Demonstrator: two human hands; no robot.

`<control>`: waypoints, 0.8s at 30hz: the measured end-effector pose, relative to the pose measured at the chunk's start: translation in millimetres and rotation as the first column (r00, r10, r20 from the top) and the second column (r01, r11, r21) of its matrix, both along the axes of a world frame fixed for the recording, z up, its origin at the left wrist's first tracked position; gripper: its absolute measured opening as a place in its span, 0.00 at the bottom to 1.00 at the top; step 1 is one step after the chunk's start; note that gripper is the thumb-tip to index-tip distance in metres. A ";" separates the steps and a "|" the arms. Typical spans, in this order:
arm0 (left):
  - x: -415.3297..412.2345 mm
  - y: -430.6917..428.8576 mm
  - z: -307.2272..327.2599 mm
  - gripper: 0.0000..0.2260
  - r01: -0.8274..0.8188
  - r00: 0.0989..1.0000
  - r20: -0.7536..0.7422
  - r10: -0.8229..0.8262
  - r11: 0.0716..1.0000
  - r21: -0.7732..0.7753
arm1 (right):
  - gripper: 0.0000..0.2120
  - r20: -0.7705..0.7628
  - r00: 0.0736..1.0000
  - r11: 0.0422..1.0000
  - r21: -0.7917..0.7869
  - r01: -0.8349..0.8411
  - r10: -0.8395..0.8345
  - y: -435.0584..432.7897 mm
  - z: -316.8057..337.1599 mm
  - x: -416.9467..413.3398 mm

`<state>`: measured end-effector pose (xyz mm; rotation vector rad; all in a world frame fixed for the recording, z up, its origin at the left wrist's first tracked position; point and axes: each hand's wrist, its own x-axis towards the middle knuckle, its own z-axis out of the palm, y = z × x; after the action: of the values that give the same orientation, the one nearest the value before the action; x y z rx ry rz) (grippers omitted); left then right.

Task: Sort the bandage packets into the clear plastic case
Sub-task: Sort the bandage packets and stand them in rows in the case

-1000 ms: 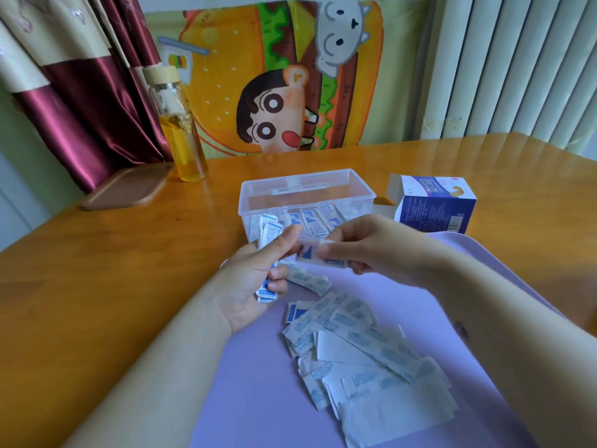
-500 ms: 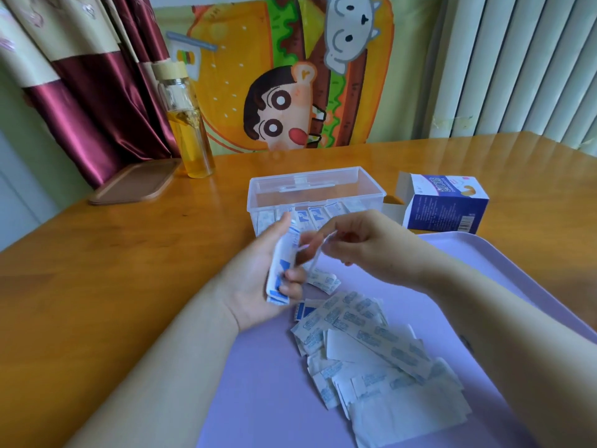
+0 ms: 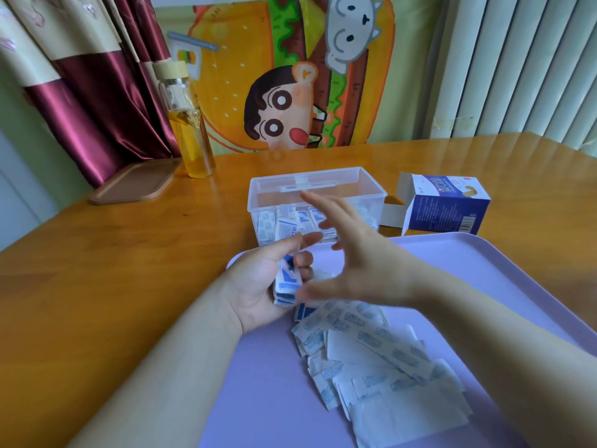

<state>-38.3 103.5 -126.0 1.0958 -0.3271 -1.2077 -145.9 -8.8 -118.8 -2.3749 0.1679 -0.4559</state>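
Two hands: left hand [image 3: 263,282] grip closed around bandage packets [image 3: 286,279], right hand [image 3: 352,253] spread empty.

Soft daylight lit the scene evenly; the table [image 3: 97,270] showed a mild sheen, the right hand [image 3: 355,253] was motion-blurred, and edges bowed outward.

Left hand [image 3: 258,282] clenched, right hand [image 3: 358,253] splayed

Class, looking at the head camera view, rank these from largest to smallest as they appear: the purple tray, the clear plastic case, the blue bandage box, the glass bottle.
1. Purple tray
2. Clear plastic case
3. Blue bandage box and glass bottle: they look alike in area, so unranked.
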 end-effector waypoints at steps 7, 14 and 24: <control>-0.7 1.9 -1.6 0.14 0.111 0.993 0.051 -0.109 0.994 -0.021 | 0.53 -0.019 1.000 0.960 -0.280 -0.019 0.014 13.7 -11.6 11.0; 2.7 0.3 3.7 0.08 -0.078 0.997 0.004 0.078 0.993 -0.085 | 0.47 -0.009 0.999 0.989 -0.145 0.030 -0.032 1.2 11.7 -0.5; 8.5 2.6 5.0 0.07 -0.123 0.992 0.011 0.124 0.990 -0.062 | 0.33 -0.701 0.687 0.923 -0.367 -0.117 -0.192 8.4 23.3 -36.8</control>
<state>-29.8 106.1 -121.0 1.0575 -0.3012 -1.0732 -182.8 -0.4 -95.5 -2.8265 0.5354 0.5433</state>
